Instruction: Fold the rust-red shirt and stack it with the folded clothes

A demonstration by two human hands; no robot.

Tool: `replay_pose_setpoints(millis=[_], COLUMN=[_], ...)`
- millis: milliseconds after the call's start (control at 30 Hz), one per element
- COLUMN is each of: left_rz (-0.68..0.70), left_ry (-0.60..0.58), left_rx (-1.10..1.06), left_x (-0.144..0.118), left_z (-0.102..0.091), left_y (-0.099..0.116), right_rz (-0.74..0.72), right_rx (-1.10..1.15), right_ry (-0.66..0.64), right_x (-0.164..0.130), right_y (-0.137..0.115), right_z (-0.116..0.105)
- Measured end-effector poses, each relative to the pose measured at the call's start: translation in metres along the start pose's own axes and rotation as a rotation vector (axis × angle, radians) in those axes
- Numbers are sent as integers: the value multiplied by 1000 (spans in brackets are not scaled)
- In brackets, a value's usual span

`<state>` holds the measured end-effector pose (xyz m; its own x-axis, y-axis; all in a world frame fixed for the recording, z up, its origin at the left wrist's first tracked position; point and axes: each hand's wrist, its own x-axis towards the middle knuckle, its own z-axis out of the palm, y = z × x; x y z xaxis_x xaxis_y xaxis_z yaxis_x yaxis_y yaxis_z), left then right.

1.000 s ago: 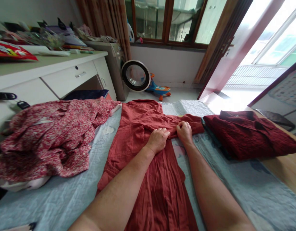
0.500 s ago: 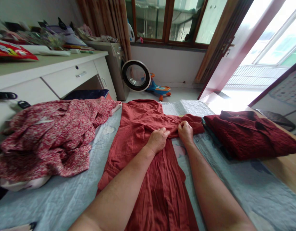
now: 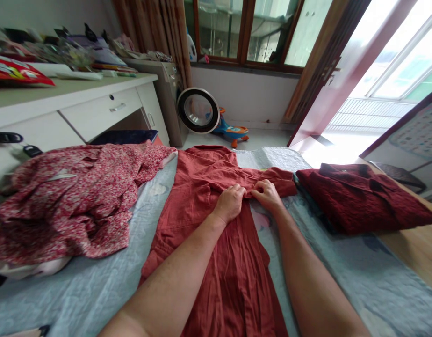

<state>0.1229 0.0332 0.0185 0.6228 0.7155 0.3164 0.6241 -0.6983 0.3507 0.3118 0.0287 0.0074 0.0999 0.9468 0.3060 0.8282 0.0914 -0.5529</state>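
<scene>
The left hand (image 3: 231,202) pressed flat and the right hand (image 3: 268,194) pinched the sleeve of the half-folded, rust-red linen dress (image 3: 216,224) on the bed (image 3: 97,281).

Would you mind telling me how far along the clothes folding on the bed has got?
Done: a dark red garment lies folded at the right. In hand: the rust-red dress lies spread flat, the left hand pressing it and the right hand pinching its sleeve. Left: the floral garment lies crumpled in a heap.
</scene>
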Motion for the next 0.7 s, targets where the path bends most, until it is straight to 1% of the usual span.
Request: replay_pose_setpoints(millis=[67,200,267,333,467,600,700], left_rz=[-13,-44,-58,-65,-68,-69,-74], left_ry=[27,39,42,48,44,10,8], left_rx=[-38,-72,-72,-72,-85,-108,-113], left_x=[1,2,2,2,2,2,1], left_z=[0,1,1,2,4,3,3], left_y=[-1,-4,-4,-5,-7,-8,-8], right_rz=[-31,-60,-89,-115,-119,-130,-152], right_rx=[81,204,203,168,120,61,67], right_ry=[-71,-271,-310,-285,-211,-222,-219], right_x=[-1,-2,-2,-2,0,2,2], right_y=[-6,-17,-19,-18,-16,-15,-17], right_z=[-7,-15,-16,-15,-16,-19,-19])
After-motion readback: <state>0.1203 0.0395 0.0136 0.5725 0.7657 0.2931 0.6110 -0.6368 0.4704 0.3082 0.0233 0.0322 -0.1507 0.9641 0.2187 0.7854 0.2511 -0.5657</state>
